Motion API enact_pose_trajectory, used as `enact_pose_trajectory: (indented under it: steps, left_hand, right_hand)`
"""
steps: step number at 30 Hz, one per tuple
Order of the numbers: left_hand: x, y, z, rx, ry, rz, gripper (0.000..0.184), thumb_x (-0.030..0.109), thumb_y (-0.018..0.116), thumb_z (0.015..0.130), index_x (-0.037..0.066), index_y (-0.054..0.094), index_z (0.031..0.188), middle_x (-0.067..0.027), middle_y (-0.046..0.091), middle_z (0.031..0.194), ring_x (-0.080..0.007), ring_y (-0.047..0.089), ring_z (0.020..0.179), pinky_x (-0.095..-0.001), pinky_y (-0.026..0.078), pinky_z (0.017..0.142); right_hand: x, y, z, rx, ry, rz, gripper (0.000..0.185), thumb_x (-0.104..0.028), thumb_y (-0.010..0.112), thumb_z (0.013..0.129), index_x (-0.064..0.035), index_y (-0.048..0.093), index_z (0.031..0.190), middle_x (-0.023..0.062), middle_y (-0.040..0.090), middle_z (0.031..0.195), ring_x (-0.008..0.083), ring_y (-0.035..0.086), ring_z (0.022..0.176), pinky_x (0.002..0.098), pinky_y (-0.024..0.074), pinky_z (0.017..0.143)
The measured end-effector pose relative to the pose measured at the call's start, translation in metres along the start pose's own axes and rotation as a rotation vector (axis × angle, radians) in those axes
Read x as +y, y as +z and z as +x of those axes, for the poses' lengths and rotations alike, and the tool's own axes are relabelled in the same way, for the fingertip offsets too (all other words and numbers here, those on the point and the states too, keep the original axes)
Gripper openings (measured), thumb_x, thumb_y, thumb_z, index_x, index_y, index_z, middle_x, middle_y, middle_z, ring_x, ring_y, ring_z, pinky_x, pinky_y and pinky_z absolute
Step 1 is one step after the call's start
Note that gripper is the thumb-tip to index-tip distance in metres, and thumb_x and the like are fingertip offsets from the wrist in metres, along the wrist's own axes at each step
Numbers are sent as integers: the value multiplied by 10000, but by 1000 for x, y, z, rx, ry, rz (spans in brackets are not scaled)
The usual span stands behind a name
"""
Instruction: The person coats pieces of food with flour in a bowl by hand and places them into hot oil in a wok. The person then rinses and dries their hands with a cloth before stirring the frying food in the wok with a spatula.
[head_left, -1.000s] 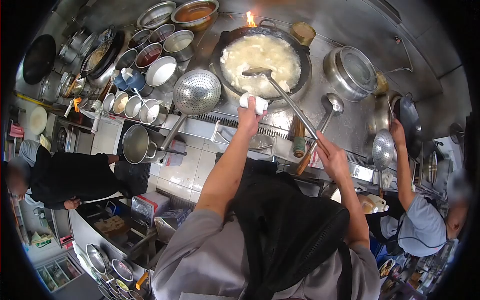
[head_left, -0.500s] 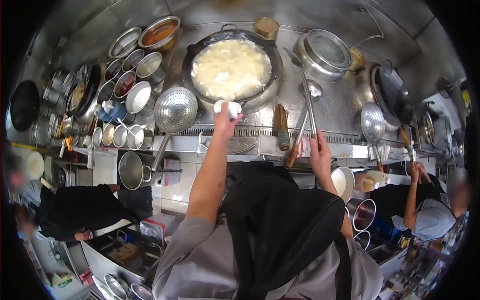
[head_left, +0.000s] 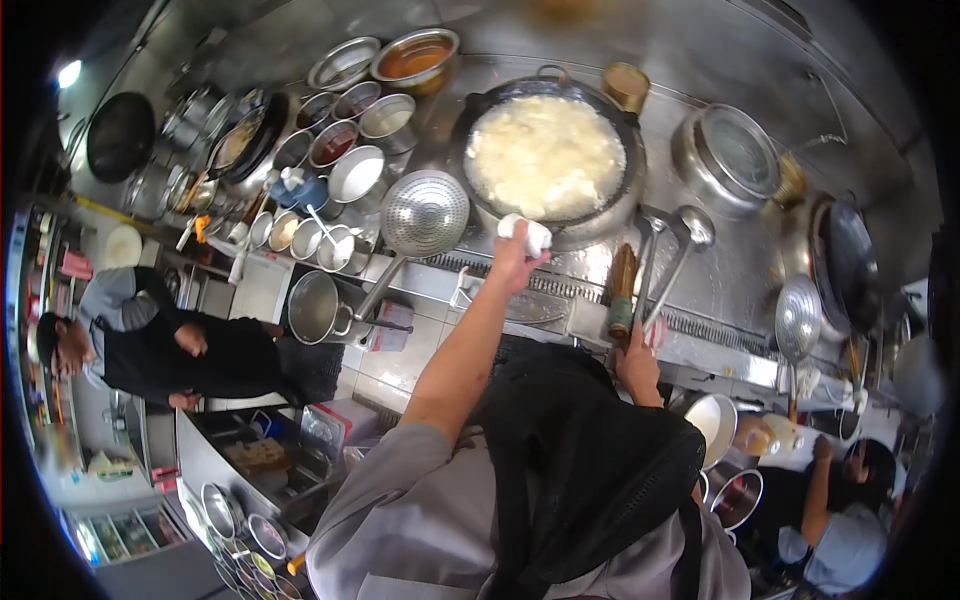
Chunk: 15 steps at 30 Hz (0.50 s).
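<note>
A large black wok [head_left: 459, 150] on the stove holds pale, bubbling food in liquid [head_left: 545, 155]. At its near rim, my left hand [head_left: 514, 268] is closed on a folded white cloth [head_left: 527, 236]. My right hand [head_left: 638, 372] is closed around the handle of a long metal wok spatula [head_left: 653, 228], whose head rests near the stove surface right of the wok. Beside the spatula lies a ladle [head_left: 697, 228]; its handle runs toward my right hand. A bristle brush with a green-wrapped handle [head_left: 621, 300] lies left of the spatula.
A perforated skimmer [head_left: 425, 213] lies left of the wok, near several seasoning containers [head_left: 356, 174]. To the right stand a lidded metal pot [head_left: 735, 165] and another skimmer [head_left: 798, 310]. Co-workers stand at left [head_left: 190, 340] and right [head_left: 840, 520].
The view has turned, so the stove sits farther right. My right hand has drawn the spatula back toward me, away from the far side. My left hand stays at the wok rim with the cloth.
</note>
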<state>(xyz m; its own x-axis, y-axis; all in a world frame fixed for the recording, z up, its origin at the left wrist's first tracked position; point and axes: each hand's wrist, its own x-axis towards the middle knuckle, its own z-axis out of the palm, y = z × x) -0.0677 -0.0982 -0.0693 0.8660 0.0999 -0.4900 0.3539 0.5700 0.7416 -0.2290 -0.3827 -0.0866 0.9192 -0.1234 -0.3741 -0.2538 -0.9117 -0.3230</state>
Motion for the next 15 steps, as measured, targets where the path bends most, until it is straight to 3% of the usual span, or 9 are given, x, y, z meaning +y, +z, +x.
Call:
enact_pose_trajectory:
  steps: [2,5,8,11,14,15]
  left_hand:
    - [-1,-4,3,-24,-17,-3,331,367,552,1036,114,539,1248,-89,662,1130,-248,677,970,-428,611,777]
    - [-1,-8,-4,-39,11,26,340,372,562,1033,111,541,1250,-80,665,1132,-236,680,963,-405,613,757]
    - [0,-13,-12,-52,64,-4,363,361,598,1016,107,532,1268,-73,662,1125,-211,677,948,-367,609,708]
    - [-1,-24,-16,-54,51,-33,366,340,616,1009,109,525,1278,-65,658,1124,-202,674,952,-353,601,687]
    - [14,-31,-28,-101,-2,-62,394,330,593,1023,147,474,1351,-22,645,1165,-173,664,961,-318,585,650]
    - [9,-38,-18,-63,-29,-102,459,343,602,1017,167,426,1402,-31,615,1237,-173,649,1020,-346,589,679]
  right_hand:
    - [7,1,1,33,-60,-17,790,-277,657,915,-137,235,1568,292,641,1180,483,665,985,546,545,851]
    - [17,-24,14,-114,-104,-77,652,-288,675,904,-83,437,1476,270,675,1102,442,680,989,522,544,872]
    - [5,-74,20,-68,-389,47,510,-306,699,888,-34,612,1311,228,703,971,368,704,946,457,548,841]
    - [-72,-149,20,-197,-364,214,445,-287,715,888,-11,662,1232,184,686,841,319,692,833,407,532,766]
    - [-146,-175,34,-38,-694,304,426,-199,724,898,-20,643,1277,159,637,768,294,616,682,407,499,674]
    - [-179,-182,34,-23,-767,343,434,-206,730,893,-25,644,1279,161,645,789,291,623,696,400,500,676]
